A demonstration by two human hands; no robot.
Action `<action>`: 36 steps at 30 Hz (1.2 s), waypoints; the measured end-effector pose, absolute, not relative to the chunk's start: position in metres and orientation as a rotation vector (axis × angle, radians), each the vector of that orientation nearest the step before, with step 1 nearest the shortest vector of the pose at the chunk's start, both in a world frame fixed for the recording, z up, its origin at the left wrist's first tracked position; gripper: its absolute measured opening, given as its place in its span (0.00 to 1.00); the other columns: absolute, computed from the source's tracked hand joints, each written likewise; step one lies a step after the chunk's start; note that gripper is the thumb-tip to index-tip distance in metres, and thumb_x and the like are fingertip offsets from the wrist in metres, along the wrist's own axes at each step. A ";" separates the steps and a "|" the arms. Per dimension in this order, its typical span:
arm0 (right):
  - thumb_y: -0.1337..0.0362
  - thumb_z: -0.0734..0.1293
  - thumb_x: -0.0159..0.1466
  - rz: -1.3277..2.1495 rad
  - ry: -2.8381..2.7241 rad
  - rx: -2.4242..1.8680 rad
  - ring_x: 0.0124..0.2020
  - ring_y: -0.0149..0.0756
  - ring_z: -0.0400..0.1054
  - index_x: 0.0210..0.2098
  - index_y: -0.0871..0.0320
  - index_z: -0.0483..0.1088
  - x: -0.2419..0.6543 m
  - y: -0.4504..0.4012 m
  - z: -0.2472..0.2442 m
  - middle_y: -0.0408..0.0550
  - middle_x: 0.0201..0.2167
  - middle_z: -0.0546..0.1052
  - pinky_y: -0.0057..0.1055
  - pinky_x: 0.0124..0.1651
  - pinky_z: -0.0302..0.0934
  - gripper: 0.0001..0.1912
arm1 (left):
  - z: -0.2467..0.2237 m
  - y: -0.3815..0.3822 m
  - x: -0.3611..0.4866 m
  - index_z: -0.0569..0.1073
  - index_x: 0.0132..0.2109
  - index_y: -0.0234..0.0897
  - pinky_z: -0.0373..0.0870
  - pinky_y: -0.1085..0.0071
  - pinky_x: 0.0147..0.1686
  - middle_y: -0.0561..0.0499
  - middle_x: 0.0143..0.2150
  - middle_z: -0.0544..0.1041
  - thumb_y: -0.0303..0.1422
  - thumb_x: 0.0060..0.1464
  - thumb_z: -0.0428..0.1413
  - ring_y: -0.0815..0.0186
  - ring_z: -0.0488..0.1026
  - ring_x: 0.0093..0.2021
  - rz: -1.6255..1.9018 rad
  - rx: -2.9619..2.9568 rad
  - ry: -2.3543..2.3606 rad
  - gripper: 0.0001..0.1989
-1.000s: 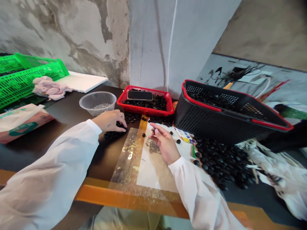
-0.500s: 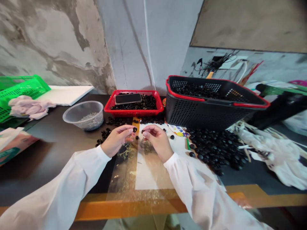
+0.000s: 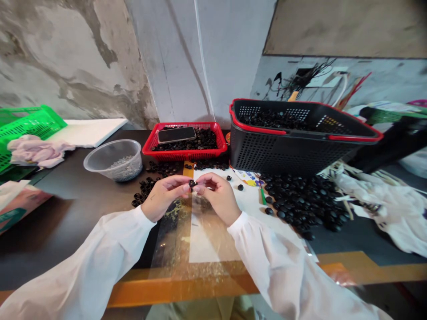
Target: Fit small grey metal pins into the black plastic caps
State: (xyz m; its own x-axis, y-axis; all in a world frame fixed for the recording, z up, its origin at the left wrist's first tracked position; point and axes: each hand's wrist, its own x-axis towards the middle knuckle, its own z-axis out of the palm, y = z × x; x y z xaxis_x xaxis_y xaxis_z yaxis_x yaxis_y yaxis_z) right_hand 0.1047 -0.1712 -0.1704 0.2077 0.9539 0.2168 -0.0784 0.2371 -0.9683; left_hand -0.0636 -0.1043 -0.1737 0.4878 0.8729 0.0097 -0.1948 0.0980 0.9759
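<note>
One small black part (image 3: 191, 184): pinched between both hands' fingertips, long axis too small to tell.
Left hand (image 3: 163, 198): just left of it, fingers narrow, holding it.
Right hand (image 3: 216, 194): just right of it, equally near, fingers narrow, holding it.
Far: red basket (image 3: 183, 155) of black pieces (image 3: 196, 141).
Right: black heap (image 3: 300, 200).

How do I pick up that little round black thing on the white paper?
Pinch the round black piece by its edge with finger and thumb, coming down from above. It lies flat on the white sheet with no other piece touching it, so fingers fit around it. The right hand is nearest.
</note>
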 end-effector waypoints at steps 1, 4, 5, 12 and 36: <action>0.59 0.76 0.54 0.946 -1.087 -1.053 0.34 0.36 0.71 0.33 0.53 0.75 0.105 -0.171 -0.170 0.43 0.31 0.77 0.32 0.39 0.65 0.10 | -0.173 -0.104 -0.064 0.83 0.40 0.37 0.74 0.76 0.32 0.50 0.33 0.81 0.36 0.42 0.72 0.70 0.75 0.32 0.897 1.222 0.707 0.17; 0.59 0.76 0.54 0.944 -1.082 -1.043 0.34 0.36 0.71 0.33 0.53 0.75 0.105 -0.171 -0.169 0.43 0.31 0.77 0.32 0.39 0.65 0.09 | -0.173 -0.105 -0.064 0.83 0.40 0.37 0.74 0.77 0.32 0.50 0.32 0.80 0.37 0.42 0.72 0.71 0.74 0.31 0.898 1.219 0.700 0.17; 0.59 0.76 0.54 0.945 -1.081 -1.039 0.34 0.35 0.71 0.33 0.53 0.75 0.105 -0.171 -0.169 0.43 0.31 0.77 0.32 0.38 0.65 0.09 | -0.174 -0.105 -0.064 0.83 0.41 0.38 0.74 0.77 0.32 0.51 0.32 0.80 0.37 0.42 0.72 0.71 0.74 0.31 0.898 1.220 0.695 0.16; 0.59 0.76 0.55 0.918 -1.095 -1.058 0.33 0.35 0.71 0.33 0.53 0.75 0.105 -0.172 -0.170 0.42 0.31 0.77 0.31 0.37 0.65 0.09 | -0.174 -0.106 -0.064 0.83 0.41 0.37 0.74 0.76 0.32 0.50 0.32 0.81 0.37 0.42 0.72 0.70 0.75 0.31 0.904 1.255 0.710 0.17; 0.59 0.77 0.53 0.821 -1.103 -1.124 0.30 0.35 0.71 0.30 0.54 0.76 0.104 -0.177 -0.163 0.42 0.28 0.78 0.32 0.35 0.65 0.09 | -0.177 -0.105 -0.065 0.84 0.41 0.36 0.74 0.72 0.32 0.47 0.33 0.82 0.40 0.42 0.71 0.67 0.75 0.28 0.930 1.386 0.802 0.18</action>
